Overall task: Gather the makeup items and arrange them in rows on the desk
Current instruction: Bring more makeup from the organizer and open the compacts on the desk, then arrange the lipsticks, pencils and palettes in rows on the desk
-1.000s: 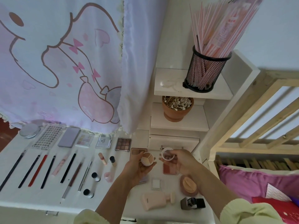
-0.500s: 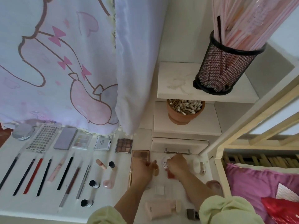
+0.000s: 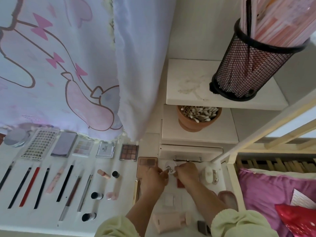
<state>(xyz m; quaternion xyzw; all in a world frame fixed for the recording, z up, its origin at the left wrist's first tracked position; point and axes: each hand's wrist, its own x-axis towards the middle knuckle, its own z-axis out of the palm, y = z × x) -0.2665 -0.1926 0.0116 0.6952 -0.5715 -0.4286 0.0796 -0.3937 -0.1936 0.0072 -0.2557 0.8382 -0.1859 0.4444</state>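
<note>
— What do the fingers (image 3: pixel 165 171) show?

— They are curled on both sides. The left hand (image 3: pixel 153 180) pinches the left rim of the round white compact (image 3: pixel 170 165), and the right hand (image 3: pixel 187 173) pinches its right rim.

— And where is that compact?

— It is near the back edge of the tabletop (image 3: pixel 109 212), on the right half. Whether it rests on the surface or sits just above it cannot be told. The tan palette (image 3: pixel 147 163) lies just beside it on the left, partly under the left knuckles.

— What lies around the wrists?

— A red blush pan (image 3: pixel 180 183) shows under the right wrist. A small white square case (image 3: pixel 168 200) lies between the forearms, and a pink tube (image 3: pixel 168 223) lies nearer the front edge.

— And further out?

— To the left, flat cases line the back edge, ending in a nine-pan brown palette (image 3: pixel 129 152). In front of them lies a row of pencils (image 3: pixel 30 185) and brushes. Above the back right corner, a terracotta pot (image 3: pixel 196 124) of cotton swabs stands on a shelf.
</note>
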